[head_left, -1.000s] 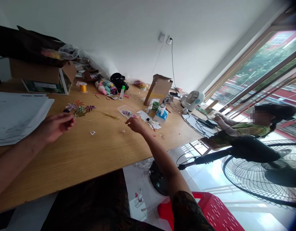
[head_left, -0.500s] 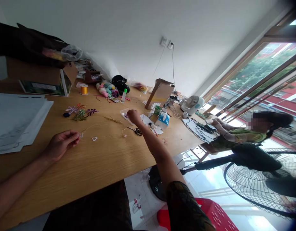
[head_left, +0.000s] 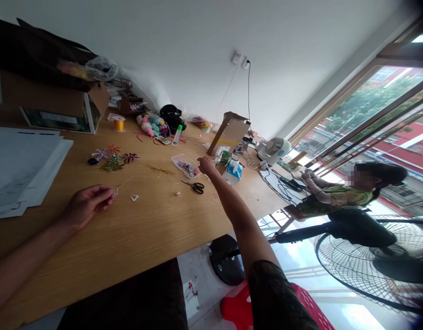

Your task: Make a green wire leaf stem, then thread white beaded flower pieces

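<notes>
My left hand (head_left: 87, 204) pinches a thin wire (head_left: 132, 178) near the front of the wooden table, with a small loop at its end. My right hand (head_left: 206, 165) reaches across the table, its fingers curled, just beyond a clear plastic tray of beads (head_left: 185, 165). I see nothing held in it. Black-handled scissors (head_left: 193, 186) lie below the tray. Finished wire flowers and leaves (head_left: 113, 158) and a golden wire sprig (head_left: 159, 170) lie left of it. A small white wire loop (head_left: 134, 197) rests near my left hand.
A yellow thread spool (head_left: 118, 123), yarn balls (head_left: 150, 126), a glue stick (head_left: 177, 135), a tissue box (head_left: 232, 170) and cardboard (head_left: 229, 133) stand along the far side. Stacked paper sheets (head_left: 22, 169) lie left. A seated person (head_left: 345, 195) works beyond the table's end, near a large standing fan (head_left: 362, 261).
My right hand has moved off the bead tray and farther across the table, leaving the tray in full view. My left hand stays in nearly the same spot, still pinching the wire.
</notes>
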`<state>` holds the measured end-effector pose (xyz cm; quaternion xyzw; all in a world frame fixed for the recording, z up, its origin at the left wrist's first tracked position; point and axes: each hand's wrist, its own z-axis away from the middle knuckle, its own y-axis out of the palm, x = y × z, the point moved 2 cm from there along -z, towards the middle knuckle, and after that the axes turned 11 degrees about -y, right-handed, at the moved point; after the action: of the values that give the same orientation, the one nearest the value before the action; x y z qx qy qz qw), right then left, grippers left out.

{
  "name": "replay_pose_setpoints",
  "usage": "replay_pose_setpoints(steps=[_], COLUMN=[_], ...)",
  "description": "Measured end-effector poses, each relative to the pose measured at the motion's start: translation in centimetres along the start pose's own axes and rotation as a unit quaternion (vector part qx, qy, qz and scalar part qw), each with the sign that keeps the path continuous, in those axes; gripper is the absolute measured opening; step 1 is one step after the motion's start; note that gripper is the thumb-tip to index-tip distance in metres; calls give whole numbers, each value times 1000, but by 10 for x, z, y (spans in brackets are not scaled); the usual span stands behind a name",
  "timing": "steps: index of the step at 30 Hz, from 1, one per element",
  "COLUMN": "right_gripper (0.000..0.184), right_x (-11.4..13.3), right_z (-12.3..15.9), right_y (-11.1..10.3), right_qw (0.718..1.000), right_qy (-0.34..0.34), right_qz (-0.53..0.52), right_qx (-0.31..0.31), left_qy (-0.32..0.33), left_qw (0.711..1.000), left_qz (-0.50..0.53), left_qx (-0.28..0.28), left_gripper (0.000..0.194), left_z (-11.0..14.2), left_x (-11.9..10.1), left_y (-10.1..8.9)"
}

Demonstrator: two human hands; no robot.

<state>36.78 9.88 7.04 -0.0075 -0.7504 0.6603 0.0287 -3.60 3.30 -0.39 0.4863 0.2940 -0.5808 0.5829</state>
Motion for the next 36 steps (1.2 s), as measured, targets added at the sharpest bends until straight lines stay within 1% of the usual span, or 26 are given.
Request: replay_pose_setpoints(steps=[2,4,5,6,7,9,11,14,20,23,26,29,31,32,33,34,35,36], right_gripper=[44,43,41,38,36,33,30,29,29,29,29,29,31,32,31,32,35,40], right_x=[9,26,38,51,66,93,113,130,137,139,142,150,165,176,189,202,215,228], right_z=[5,9,11,13,15,17,15,6,-20,-25,-24,-15,-3,6,15,25,36,46], right_y=[-5,-9,-9,-8,-5,7,20,37,53,57,54,45,40,40,40,41,44,47], right_qw=[1000,999,997,994,988,977,973,971,982,988,991,993,989,983,964,933,895,858], right_qy=[-19,-42,-64,-100,-144,-210,-231,-228,-161,-127,-111,-116,-141,-170,-205,-234,-256,-273], right_qz=[14,23,23,22,20,15,17,29,24,15,1,-13,-41,-73,-171,-275,-366,-435], right_qx=[1,-12,-22,-47,-56,-24,13,62,94,87,69,36,12,1,-14,-12,8,33], left_qy=[4,9,10,11,10,12,15,20,20,17,23,26,19,15,14,12,11,13], left_qw=[1000,1000,1000,1000,1000,1000,1000,1000,1000,1000,999,999,998,997,996,995,993,992], left_qz=[3,9,10,11,12,13,15,13,3,8,18,33,48,57,66,73,79,84], left_qx=[5,6,5,4,2,3,5,5,20,23,26,32,39,49,60,72,83,93], left_gripper=[43,41,40,39,37,35,34,32,33,34,32,30,29,28,28,27,26,26], left_z=[-1,-1,0,0,1,3,5,6,9,9,9,7,7,8,9,9,10,11], left_x=[1,1,0,-1,-1,-3,-5,-6,-6,-5,-6,-7,-8,-9,-9,-10,-11,-12], left_y=[-1,-1,-1,0,0,2,2,3,6,6,5,3,2,2,3,4,4,5])
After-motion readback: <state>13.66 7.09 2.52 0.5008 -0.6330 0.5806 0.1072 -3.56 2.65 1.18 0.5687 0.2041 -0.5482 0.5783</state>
